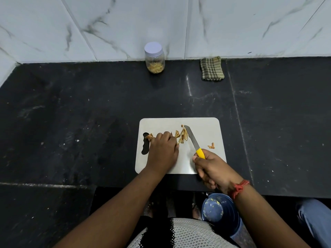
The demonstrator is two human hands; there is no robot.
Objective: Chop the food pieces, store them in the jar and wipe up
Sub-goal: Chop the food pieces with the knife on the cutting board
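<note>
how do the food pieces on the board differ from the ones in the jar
The food pieces on the cutting board lie loose and scattered in the open; those in the jar sit heaped at its bottom under a closed lid. The board's pieces are beside the knife, near the hands; the jar's stand far back by the wall. Both are tan sticks.

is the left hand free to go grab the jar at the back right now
Probably not yet. The left hand is curled over food pieces on the cutting board, so it is busy. The path itself looks open: only bare counter lies between board and lidded jar by the wall.
</note>
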